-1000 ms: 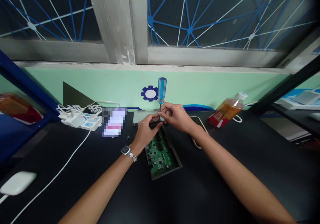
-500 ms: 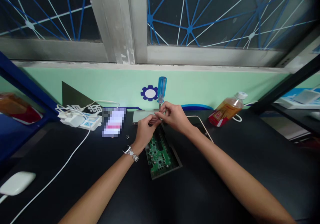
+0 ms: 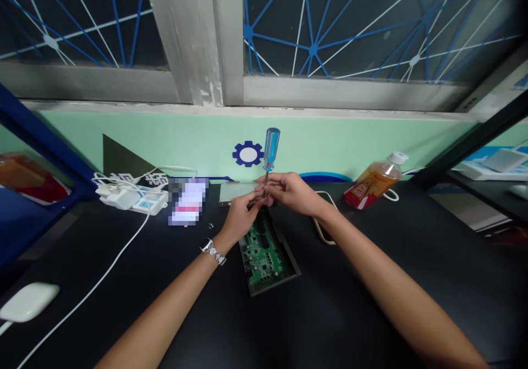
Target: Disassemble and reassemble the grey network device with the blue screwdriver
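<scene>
A screwdriver (image 3: 271, 148) with a clear blue handle stands nearly upright over the far end of an open metal case, its handle up and its tip hidden among fingers. My right hand (image 3: 289, 192) is closed, pinching the screwdriver's metal shaft below the handle. Close against it, my left hand (image 3: 242, 214) is pinched by the screwdriver's lower end; what lies between those fingertips is too small to make out. Below both hands, a green circuit board (image 3: 263, 256) lies in the shallow metal case (image 3: 293, 262) on the black table.
A pixelated lit phone (image 3: 188, 201) and small screws (image 3: 211, 226) lie left of the case. Farther left are a power strip (image 3: 150, 199) and white cable. A pale-rimmed dark object (image 3: 324, 234) sits under my right wrist; a drink bottle (image 3: 375, 182) stands at right. The wall is behind.
The screwdriver has shifted slightly right and leans a little more. My right hand's fingers have re-closed on the shaft, and its wrist has lowered slightly. My left hand has barely moved.
</scene>
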Motion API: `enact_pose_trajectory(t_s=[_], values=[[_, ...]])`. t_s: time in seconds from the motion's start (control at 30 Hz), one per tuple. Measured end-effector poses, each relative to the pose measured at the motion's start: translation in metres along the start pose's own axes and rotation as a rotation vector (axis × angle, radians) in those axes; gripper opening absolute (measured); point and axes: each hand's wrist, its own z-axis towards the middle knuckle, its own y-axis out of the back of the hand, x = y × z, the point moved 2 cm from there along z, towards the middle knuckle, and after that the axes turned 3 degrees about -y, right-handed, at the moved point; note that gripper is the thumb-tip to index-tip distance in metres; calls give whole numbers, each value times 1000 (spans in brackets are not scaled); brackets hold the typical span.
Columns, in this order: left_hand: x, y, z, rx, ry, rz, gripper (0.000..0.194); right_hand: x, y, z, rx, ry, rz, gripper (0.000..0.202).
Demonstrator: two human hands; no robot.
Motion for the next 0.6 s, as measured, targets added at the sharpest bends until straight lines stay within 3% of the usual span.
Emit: enact_pose_trajectory(t_s=[0.27, 0.6], values=[[0, -3, -2, -16, 14, -66, 21, 2, -4, 0, -120, 49, -87, 15], [6, -5, -2, -131, 40, -108, 20, -4, -10, 2, -356, 0, -234, 23]])
